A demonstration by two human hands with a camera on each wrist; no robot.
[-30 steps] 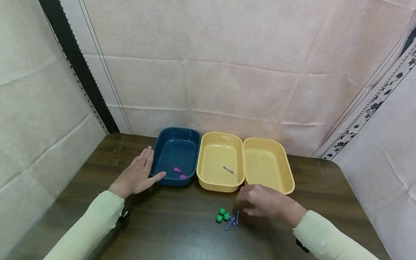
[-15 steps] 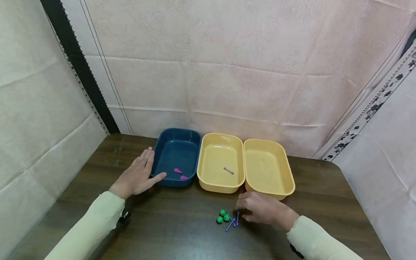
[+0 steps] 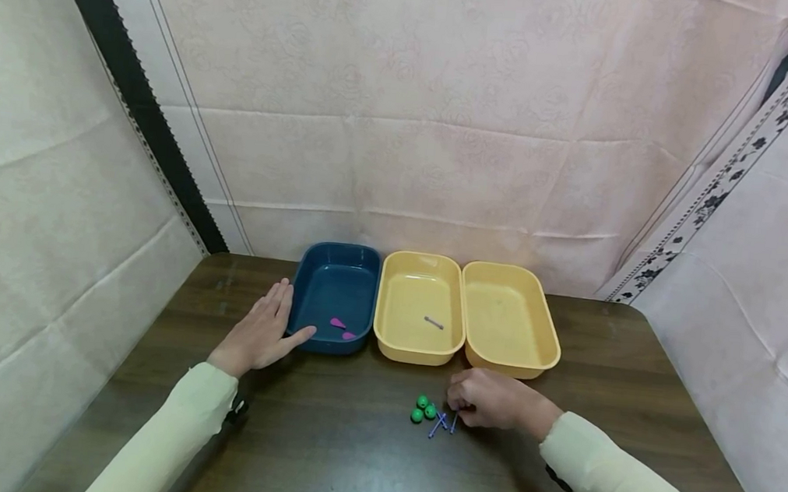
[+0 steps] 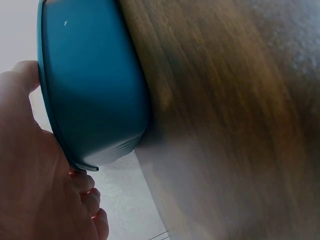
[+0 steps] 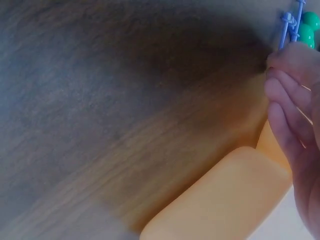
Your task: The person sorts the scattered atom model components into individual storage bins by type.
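Note:
My left hand (image 3: 256,332) lies with straight fingers along the left side of the blue tray (image 3: 318,259), its thumb at the near corner. In the left wrist view the blue tray's wall (image 4: 95,75) stands beside the thumb and palm. At the right, my right hand (image 3: 493,399) pinches one end of a small purple stick (image 3: 453,425) with knobbed ends, just above or on the table; the fingertips are partly hidden. Several like purple sticks (image 3: 436,425) lie crossed to its left, beside three green balls (image 3: 417,415).
A yellow tray (image 3: 416,356) in the middle holds one purple stick (image 3: 433,322). Another yellow tray (image 3: 510,319) stands right behind my right hand. Two magenta pieces (image 3: 338,323) lie in the blue tray. Cloth walls (image 3: 443,164) enclose the wooden table (image 3: 320,450).
My right hand has come slightly down and toward the sticks, and its fingers have closed on one. That stick has shifted a little right and nearer. My left hand stays in place.

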